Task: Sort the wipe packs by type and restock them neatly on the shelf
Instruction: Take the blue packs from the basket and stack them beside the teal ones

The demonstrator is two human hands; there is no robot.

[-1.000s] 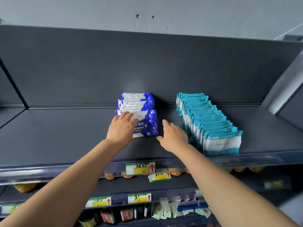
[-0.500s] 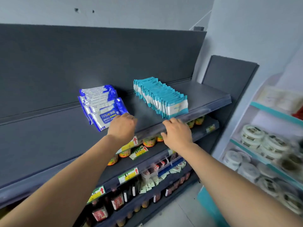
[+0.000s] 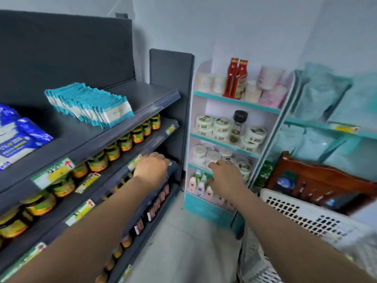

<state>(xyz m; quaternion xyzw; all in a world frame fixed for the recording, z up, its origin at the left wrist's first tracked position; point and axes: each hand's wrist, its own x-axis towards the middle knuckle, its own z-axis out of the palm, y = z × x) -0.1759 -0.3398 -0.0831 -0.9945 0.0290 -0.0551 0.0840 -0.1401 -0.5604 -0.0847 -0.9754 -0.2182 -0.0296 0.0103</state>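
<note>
A small retail shop: a dark shelf unit (image 3: 142, 94) carries yellow-and-green price labels (image 3: 54, 174) along its front edges, with rows of identical jars (image 3: 124, 142) on its lower tiers and teal wipe packs (image 3: 91, 107) lined up on its top tier. Just right of the unit, a white-and-teal rack (image 3: 234, 102) holds red sauce bottles (image 3: 236, 78) and stacked tubs (image 3: 214, 125).

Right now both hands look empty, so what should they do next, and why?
Probably reach down to the white basket for more packs, though I can't see what it holds. The left hand and right hand hold nothing, and the teal packs and blue packs sit in separate rows on the top shelf, with bare room left there.
</note>
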